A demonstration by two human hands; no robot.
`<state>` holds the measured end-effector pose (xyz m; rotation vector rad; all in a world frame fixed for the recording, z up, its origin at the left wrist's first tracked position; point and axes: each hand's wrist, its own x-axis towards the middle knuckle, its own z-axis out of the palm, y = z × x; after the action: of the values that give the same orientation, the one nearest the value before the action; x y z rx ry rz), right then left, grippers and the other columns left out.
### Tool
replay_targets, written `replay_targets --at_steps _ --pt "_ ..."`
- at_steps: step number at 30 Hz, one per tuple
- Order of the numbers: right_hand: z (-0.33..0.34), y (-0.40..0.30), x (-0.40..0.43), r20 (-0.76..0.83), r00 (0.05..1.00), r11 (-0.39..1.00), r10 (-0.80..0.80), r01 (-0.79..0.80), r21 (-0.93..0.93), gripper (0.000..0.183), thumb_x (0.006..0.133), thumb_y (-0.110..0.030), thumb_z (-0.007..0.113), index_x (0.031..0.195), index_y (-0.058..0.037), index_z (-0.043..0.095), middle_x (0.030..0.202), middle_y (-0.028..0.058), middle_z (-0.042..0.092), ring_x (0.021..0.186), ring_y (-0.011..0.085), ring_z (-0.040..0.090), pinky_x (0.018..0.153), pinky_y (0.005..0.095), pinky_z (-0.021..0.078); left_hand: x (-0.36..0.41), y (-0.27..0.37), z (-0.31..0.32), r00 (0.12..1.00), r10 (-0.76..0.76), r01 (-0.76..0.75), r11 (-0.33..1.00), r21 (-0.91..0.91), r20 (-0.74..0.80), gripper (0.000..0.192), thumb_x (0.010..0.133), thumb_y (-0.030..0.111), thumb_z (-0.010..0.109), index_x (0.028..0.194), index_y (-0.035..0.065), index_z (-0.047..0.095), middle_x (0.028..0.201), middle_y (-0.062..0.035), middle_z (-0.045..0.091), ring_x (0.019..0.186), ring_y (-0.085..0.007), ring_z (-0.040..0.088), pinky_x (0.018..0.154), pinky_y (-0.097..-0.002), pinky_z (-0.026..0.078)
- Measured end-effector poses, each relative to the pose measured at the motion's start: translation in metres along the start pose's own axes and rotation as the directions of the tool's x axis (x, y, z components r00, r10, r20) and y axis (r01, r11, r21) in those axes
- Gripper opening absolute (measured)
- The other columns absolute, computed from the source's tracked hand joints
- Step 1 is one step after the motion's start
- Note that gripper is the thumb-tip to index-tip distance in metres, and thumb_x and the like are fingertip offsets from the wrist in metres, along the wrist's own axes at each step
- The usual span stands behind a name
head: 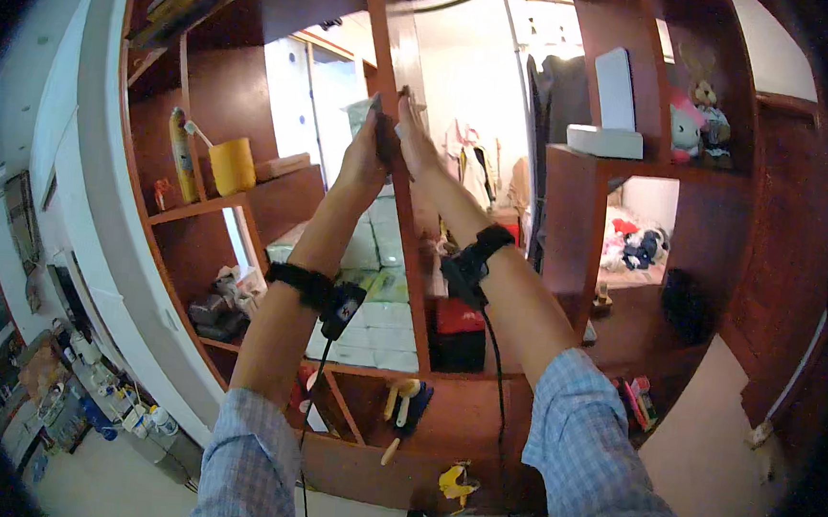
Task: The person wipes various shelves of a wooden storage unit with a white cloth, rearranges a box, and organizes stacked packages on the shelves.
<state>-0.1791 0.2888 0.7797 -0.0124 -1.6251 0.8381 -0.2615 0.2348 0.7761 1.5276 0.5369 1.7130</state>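
Both arms reach up to a wooden shelf unit with open compartments. My left hand [368,147] is at the left side of a narrow upright wooden divider [402,236]. A pale, greenish-white packet or cloth [356,115] shows beside its fingers; whether the hand grips it cannot be told. My right hand [416,140] lies flat along the right side of the same divider, fingers extended upward. Black straps with small devices and cables are around both wrists. Behind the divider, stacked plastic-wrapped white packs [381,321] stand in the lower middle opening.
On the left shelves stand a yellow cup [233,166] and a spray can [185,156]. A white router-like device [604,141] and plush toys [704,124] occupy the upper right. Brushes [407,406] lie low in the middle, above a yellow item [457,482].
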Motion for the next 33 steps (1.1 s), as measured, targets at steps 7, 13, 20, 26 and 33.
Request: replay_targets --at_steps 7,13,20,26,33 --pt "0.004 0.073 -0.175 -0.103 0.987 0.99 0.125 -0.131 -0.059 0.069 0.098 -0.045 0.024 0.144 0.0 -0.002 0.152 0.0157 0.0 0.14 0.0264 0.0 0.113 0.0331 0.0017 -0.144 -0.118 -0.016 0.967 -0.231 0.218 0.969 -0.12 -0.11 0.041 0.099 0.036 0.037 0.124 0.0059 0.048 0.115 -0.0002 0.054 0.103 -0.0136 0.05 0.09 -0.031 0.038" --pt "0.013 0.098 -0.25 -0.152 0.914 0.925 0.377 -0.364 0.108 0.083 0.093 -0.059 0.025 0.144 -0.0002 -0.004 0.151 0.0176 -0.002 0.14 0.0272 -0.003 0.112 0.0349 0.0036 -0.165 -0.129 -0.024 0.964 -0.261 0.257 0.964 -0.061 -0.058 0.042 0.099 0.036 0.034 0.125 0.0067 0.048 0.121 -0.0051 0.055 0.109 -0.0199 0.051 0.096 -0.0365 0.038" --pt "0.005 0.038 -0.151 -0.029 0.986 0.983 0.165 -0.161 0.093 0.088 0.091 -0.063 0.026 0.143 0.0018 -0.002 0.152 0.0174 -0.001 0.14 0.0264 -0.004 0.112 0.0353 0.0011 -0.121 -0.093 -0.017 0.984 -0.153 0.144 0.985 -0.097 -0.091 0.046 0.1 0.035 0.029 0.135 0.0056 0.037 0.131 -0.0087 0.047 0.12 -0.0238 0.046 0.104 -0.0393 0.032" --pt "0.012 0.003 -0.032 -0.063 0.995 0.99 0.083 -0.075 0.12 0.079 0.094 -0.054 0.031 0.144 0.0003 0.004 0.152 0.0099 0.003 0.14 0.0176 0.001 0.112 0.029 0.0042 -0.062 -0.035 0.004 0.984 -0.033 0.021 0.998 -0.066 -0.175 0.026 0.097 0.037 0.042 0.09 0.0152 0.053 0.069 0.0052 0.046 0.062 -0.0092 0.043 0.056 -0.0251 0.033" --pt "0.022 -0.02 0.08 0.035 0.952 0.939 -0.303 0.292 0.182 0.069 0.098 -0.044 0.031 0.146 -0.0032 0.003 0.152 0.0071 0.006 0.138 0.0172 0.01 0.111 0.0276 0.012 0.048 0.05 -0.019 0.98 0.199 -0.199 0.98 0.021 0.025 0.029 0.098 0.036 0.037 0.108 0.0107 0.047 0.096 -0.0019 0.045 0.088 -0.0157 0.043 0.078 -0.0316 0.035"
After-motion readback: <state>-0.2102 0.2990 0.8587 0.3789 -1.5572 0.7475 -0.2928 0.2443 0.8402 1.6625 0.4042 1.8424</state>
